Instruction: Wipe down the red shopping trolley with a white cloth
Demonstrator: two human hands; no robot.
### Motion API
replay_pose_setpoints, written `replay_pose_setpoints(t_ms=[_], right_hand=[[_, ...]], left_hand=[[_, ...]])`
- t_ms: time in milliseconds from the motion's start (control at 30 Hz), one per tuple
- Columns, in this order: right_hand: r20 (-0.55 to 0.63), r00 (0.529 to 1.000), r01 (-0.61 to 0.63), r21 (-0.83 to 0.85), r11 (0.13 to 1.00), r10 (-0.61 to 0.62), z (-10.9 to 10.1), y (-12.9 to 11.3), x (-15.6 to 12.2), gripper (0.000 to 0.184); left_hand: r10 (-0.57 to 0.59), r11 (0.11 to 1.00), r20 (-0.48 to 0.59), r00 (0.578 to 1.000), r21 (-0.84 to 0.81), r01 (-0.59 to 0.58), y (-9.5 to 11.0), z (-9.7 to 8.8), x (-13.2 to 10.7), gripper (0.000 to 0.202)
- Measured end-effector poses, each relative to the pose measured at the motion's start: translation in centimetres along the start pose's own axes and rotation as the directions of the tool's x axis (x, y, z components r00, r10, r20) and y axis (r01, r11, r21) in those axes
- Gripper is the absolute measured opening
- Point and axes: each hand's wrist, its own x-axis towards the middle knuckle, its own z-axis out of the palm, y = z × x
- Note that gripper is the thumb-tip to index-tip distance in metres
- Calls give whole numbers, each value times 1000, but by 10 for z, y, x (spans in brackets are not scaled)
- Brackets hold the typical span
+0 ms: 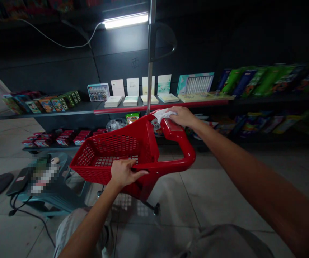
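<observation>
A red plastic shopping basket on small wheels is tilted in front of me. My left hand is closed over its near rim. My right hand presses a crumpled white cloth against the top of the basket's red handle. A grey metal pole rises from behind the basket. Nothing lies inside the basket.
Dark shelves along the back wall carry cards and notebooks, boxed colour sets and small toy boxes. A teal plastic stool with items on it stands at my left on the tiled floor. A tube lamp glows above.
</observation>
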Motion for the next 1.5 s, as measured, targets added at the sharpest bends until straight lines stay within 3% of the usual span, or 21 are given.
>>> replay_pose_setpoints(t_ms=[133, 333, 467, 600, 700, 800, 867, 1000, 1133, 1200, 1267, 1367, 1433, 1500], right_hand=[[-107, 994, 16, 166, 986, 2, -4, -4, -41, 39], [-149, 988, 92, 363, 927, -40, -13, -13, -86, 33], [-207, 978, 75, 464, 883, 26, -15, -21, -107, 31], [-278, 955, 85, 596, 799, 106, -1, -30, -128, 25], [-432, 869, 122, 660, 741, 241, 21, -38, -145, 25], [-581, 718, 151, 668, 729, 384, 42, -50, -164, 27], [-655, 638, 166, 630, 759, 405, 51, -61, -174, 25], [-733, 574, 205, 561, 802, 366, 64, -83, -187, 22], [-638, 521, 128, 715, 687, 567, 89, -93, -193, 38], [-514, 537, 39, 807, 589, 668, 104, -97, -197, 49], [-369, 619, -69, 854, 516, 694, 119, -104, -203, 56], [-175, 752, -209, 851, 482, 636, 137, -119, -213, 56], [-117, 778, -254, 840, 480, 617, 148, -127, -219, 56], [-98, 761, -291, 831, 473, 641, 159, -131, -223, 60]], left_hand=[[1, 1000, 10, 1000, 17, -1, -4, 0, 1, 68], [7, 999, 30, 1000, 35, -8, -8, 0, 8, 62], [-9, 999, 44, 999, 52, 7, -9, 3, 16, 58], [-35, 997, 49, 998, 73, 31, -9, 4, 26, 56], [-58, 995, 49, 997, 85, 54, -7, 5, 33, 57], [-64, 994, 38, 997, 86, 60, -5, 6, 37, 56], [-61, 995, 30, 998, 81, 59, -5, 8, 39, 56], [-52, 996, 23, 998, 67, 50, -7, 13, 41, 56], [-61, 995, 16, 998, 82, 60, -5, 15, 44, 57], [-63, 994, 26, 998, 96, 60, -3, 14, 45, 58], [-65, 993, 37, 997, 106, 60, 0, 13, 46, 59], [-70, 993, 46, 997, 99, 65, 2, 12, 47, 59], [-66, 994, 52, 996, 91, 61, 2, 11, 46, 59], [-59, 995, 63, 996, 87, 54, 2, 11, 46, 59]])
